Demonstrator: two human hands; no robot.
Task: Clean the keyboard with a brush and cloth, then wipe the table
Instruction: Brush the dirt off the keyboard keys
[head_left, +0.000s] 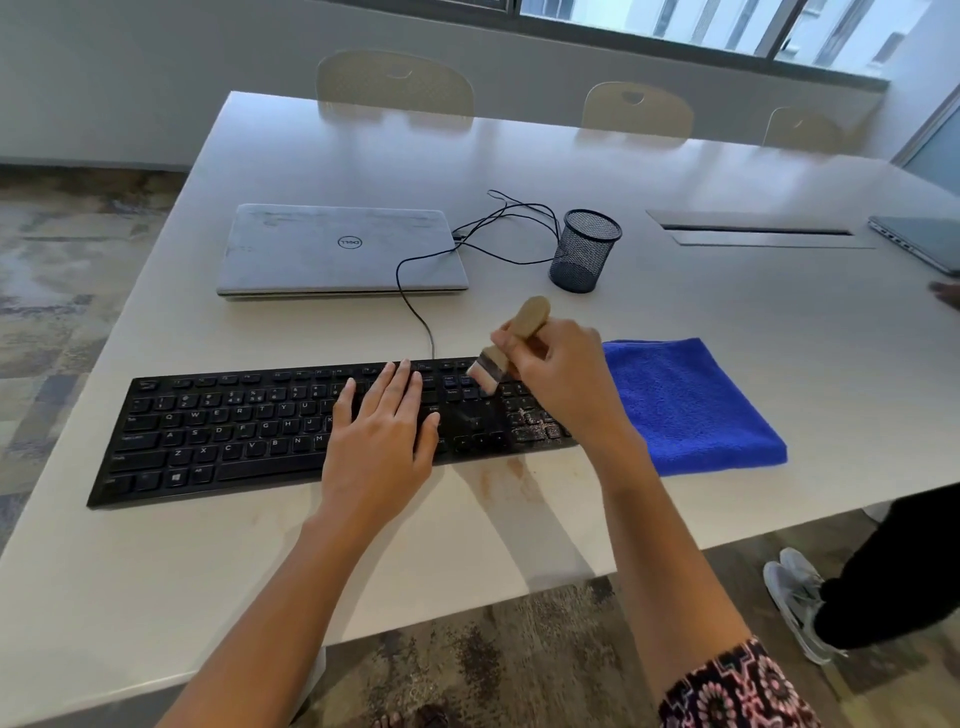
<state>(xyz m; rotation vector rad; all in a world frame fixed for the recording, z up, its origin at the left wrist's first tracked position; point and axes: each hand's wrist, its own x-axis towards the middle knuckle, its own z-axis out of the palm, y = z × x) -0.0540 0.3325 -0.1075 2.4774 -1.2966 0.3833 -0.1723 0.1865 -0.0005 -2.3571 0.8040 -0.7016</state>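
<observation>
A black keyboard (218, 431) lies across the near part of the white table (571, 166). My left hand (382, 431) rests flat on its keys with straight fingers. My right hand (558, 376) grips the wooden handle of a small brush (519, 332), whose bristles touch the keys at the keyboard's right end. Brownish crumbs cover the number pad (535, 423) below the brush. A folded blue cloth (685, 405) lies just right of the keyboard.
A closed silver laptop (340, 252) and a black mesh cup (584, 249) stand behind the keyboard, with the cable (410, 301) running between. Another laptop (922, 241) sits far right. Brown smears (498, 483) mark the table in front. A person's leg (883, 571) stands at right.
</observation>
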